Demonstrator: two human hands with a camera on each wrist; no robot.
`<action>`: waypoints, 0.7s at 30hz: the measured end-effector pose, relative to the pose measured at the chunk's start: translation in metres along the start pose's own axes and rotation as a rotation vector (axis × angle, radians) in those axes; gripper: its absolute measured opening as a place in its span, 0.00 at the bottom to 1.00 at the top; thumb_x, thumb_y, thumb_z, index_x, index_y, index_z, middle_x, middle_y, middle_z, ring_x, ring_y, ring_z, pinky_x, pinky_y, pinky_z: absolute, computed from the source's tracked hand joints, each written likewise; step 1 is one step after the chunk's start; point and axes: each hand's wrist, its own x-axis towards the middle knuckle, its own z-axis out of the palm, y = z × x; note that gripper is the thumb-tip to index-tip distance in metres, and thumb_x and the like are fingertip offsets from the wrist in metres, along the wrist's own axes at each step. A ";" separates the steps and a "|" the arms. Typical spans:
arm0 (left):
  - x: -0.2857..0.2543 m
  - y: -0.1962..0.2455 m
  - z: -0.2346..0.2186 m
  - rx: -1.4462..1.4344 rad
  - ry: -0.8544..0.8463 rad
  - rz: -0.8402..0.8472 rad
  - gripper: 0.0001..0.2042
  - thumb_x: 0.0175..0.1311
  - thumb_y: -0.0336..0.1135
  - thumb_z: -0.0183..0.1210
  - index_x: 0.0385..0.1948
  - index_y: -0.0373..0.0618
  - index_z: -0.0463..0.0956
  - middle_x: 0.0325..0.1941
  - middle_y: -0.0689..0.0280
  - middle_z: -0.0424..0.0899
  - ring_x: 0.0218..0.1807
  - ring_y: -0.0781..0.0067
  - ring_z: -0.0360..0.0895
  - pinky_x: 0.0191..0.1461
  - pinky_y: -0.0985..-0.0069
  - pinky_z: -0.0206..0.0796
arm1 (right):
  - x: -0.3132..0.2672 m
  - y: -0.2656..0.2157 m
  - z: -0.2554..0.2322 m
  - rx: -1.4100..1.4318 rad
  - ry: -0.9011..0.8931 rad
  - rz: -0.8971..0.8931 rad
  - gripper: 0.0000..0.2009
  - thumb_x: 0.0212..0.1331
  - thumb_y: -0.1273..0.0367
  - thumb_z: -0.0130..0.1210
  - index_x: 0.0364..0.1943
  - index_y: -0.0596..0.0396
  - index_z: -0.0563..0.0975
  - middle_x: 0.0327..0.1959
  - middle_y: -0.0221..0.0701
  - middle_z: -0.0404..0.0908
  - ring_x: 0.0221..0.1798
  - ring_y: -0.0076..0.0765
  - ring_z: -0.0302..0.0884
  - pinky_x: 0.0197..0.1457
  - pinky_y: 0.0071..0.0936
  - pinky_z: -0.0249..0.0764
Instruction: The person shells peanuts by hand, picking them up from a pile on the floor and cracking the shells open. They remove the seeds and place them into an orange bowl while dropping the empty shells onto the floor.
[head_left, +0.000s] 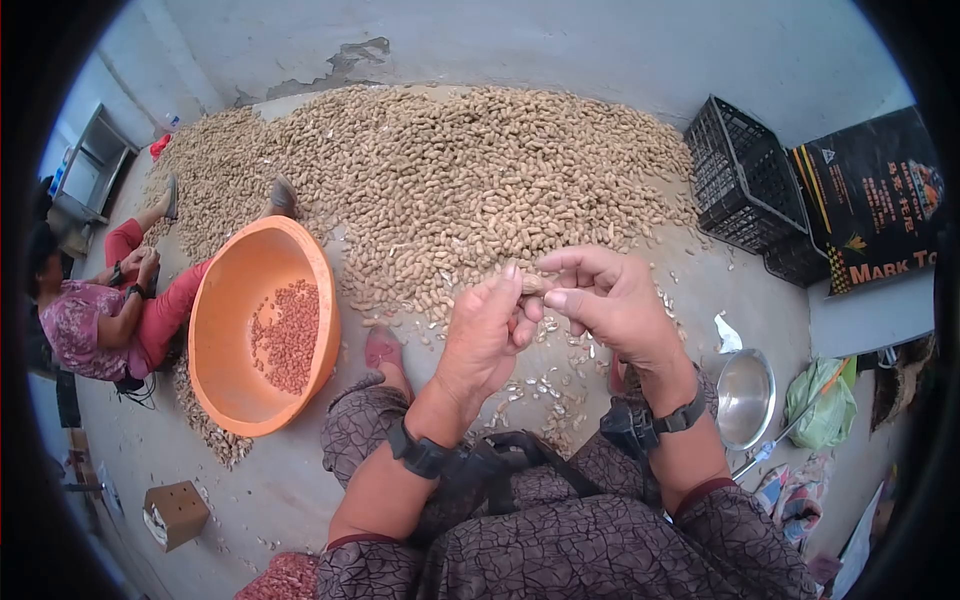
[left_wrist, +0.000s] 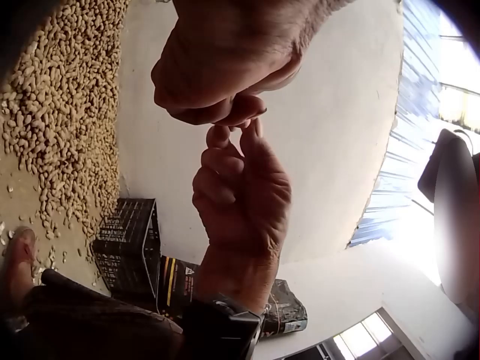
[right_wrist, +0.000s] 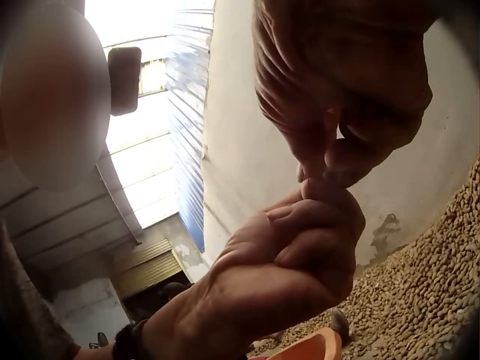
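Note:
Before the body, both hands meet over a large heap of peanuts in shells [head_left: 480, 180]. A peanut [head_left: 533, 284] lies between the fingertips of the two hands. The left hand [head_left: 485, 335] has its thumb and curled fingers on it. From the other side, the right hand [head_left: 615, 305] pinches it with thumb and forefinger. In the left wrist view the left hand [left_wrist: 232, 56] and right hand [left_wrist: 244, 187] touch at the fingertips, which mostly hide the peanut. An orange basin [head_left: 215, 340] holds reddish shelled kernels [head_left: 287, 340].
Another person [head_left: 110, 315] sits at the left beside the basin. Black crates [head_left: 740, 180] and a black bag [head_left: 875, 200] stand at the right wall. A metal bowl [head_left: 746, 400], a green bag [head_left: 822, 402] and a cardboard box [head_left: 177, 514] are on the floor. Shells [head_left: 550, 400] lie between the feet.

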 end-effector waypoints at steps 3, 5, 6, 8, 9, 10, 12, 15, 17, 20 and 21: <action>-0.002 -0.005 0.002 -0.086 0.024 -0.058 0.15 0.65 0.43 0.45 0.31 0.40 0.74 0.19 0.70 0.72 0.15 0.86 0.61 0.17 0.90 0.49 | 0.001 0.008 0.006 0.043 0.007 -0.094 0.07 0.48 0.79 0.53 0.34 0.64 0.76 0.26 0.30 0.78 0.27 0.17 0.74 0.26 0.13 0.68; -0.002 -0.006 0.004 -0.079 0.024 -0.065 0.15 0.65 0.43 0.46 0.30 0.40 0.73 0.21 0.70 0.72 0.16 0.87 0.62 0.17 0.91 0.49 | 0.000 0.007 0.005 0.043 -0.005 -0.109 0.07 0.49 0.78 0.53 0.33 0.63 0.77 0.24 0.27 0.78 0.25 0.15 0.72 0.25 0.12 0.65; -0.002 -0.005 0.004 -0.079 0.022 -0.065 0.15 0.65 0.43 0.46 0.30 0.40 0.73 0.21 0.70 0.72 0.16 0.87 0.62 0.17 0.91 0.49 | 0.000 0.008 0.004 0.041 -0.003 -0.110 0.07 0.49 0.78 0.53 0.33 0.63 0.77 0.24 0.27 0.78 0.25 0.15 0.72 0.25 0.12 0.65; -0.002 -0.001 0.004 0.001 -0.008 -0.005 0.12 0.64 0.40 0.46 0.30 0.40 0.72 0.22 0.69 0.73 0.18 0.88 0.63 0.17 0.92 0.48 | 0.001 0.011 0.002 -0.160 0.077 -0.219 0.06 0.50 0.76 0.54 0.33 0.62 0.78 0.24 0.25 0.78 0.23 0.12 0.68 0.23 0.11 0.62; -0.002 -0.001 0.004 0.002 -0.010 -0.003 0.12 0.64 0.40 0.46 0.30 0.40 0.72 0.22 0.69 0.73 0.18 0.88 0.63 0.17 0.92 0.48 | 0.000 0.010 0.002 -0.160 0.077 -0.222 0.06 0.50 0.76 0.54 0.33 0.62 0.78 0.24 0.25 0.78 0.23 0.12 0.68 0.23 0.11 0.62; -0.002 -0.001 0.003 -0.006 -0.036 0.001 0.11 0.64 0.39 0.47 0.31 0.40 0.72 0.23 0.69 0.73 0.18 0.88 0.63 0.17 0.92 0.48 | 0.000 0.009 0.002 -0.157 0.071 -0.203 0.06 0.50 0.75 0.54 0.32 0.62 0.78 0.23 0.24 0.77 0.22 0.11 0.67 0.23 0.11 0.61; -0.001 -0.001 0.001 -0.013 -0.061 0.003 0.10 0.63 0.37 0.47 0.32 0.39 0.72 0.23 0.69 0.73 0.19 0.89 0.63 0.16 0.93 0.47 | -0.001 0.008 0.002 -0.152 0.065 -0.182 0.06 0.51 0.75 0.53 0.32 0.61 0.78 0.22 0.23 0.77 0.21 0.10 0.65 0.22 0.11 0.60; -0.001 -0.001 -0.002 -0.108 -0.138 -0.036 0.09 0.63 0.34 0.47 0.33 0.38 0.71 0.22 0.69 0.72 0.20 0.89 0.63 0.16 0.93 0.47 | -0.002 0.005 0.001 -0.133 0.027 -0.139 0.07 0.51 0.74 0.53 0.33 0.62 0.77 0.25 0.24 0.77 0.24 0.11 0.68 0.23 0.11 0.62; -0.002 0.000 -0.003 -0.162 -0.269 -0.031 0.10 0.63 0.33 0.46 0.37 0.36 0.71 0.22 0.70 0.71 0.20 0.89 0.63 0.17 0.94 0.49 | -0.002 -0.003 0.003 0.054 -0.045 -0.033 0.10 0.51 0.74 0.53 0.38 0.63 0.74 0.29 0.27 0.77 0.27 0.14 0.72 0.24 0.11 0.64; -0.009 0.005 0.009 -0.117 -0.215 -0.002 0.12 0.64 0.32 0.44 0.41 0.34 0.70 0.22 0.70 0.70 0.20 0.88 0.63 0.19 0.92 0.53 | -0.005 -0.010 0.001 0.099 -0.091 0.092 0.14 0.52 0.72 0.54 0.43 0.62 0.72 0.32 0.30 0.77 0.29 0.17 0.74 0.25 0.12 0.66; -0.009 0.005 0.010 -0.117 -0.217 -0.001 0.12 0.64 0.32 0.44 0.41 0.34 0.70 0.22 0.70 0.70 0.20 0.88 0.63 0.19 0.92 0.53 | -0.006 -0.010 0.001 0.098 -0.089 0.092 0.14 0.52 0.72 0.54 0.43 0.62 0.72 0.32 0.30 0.77 0.29 0.17 0.74 0.25 0.12 0.66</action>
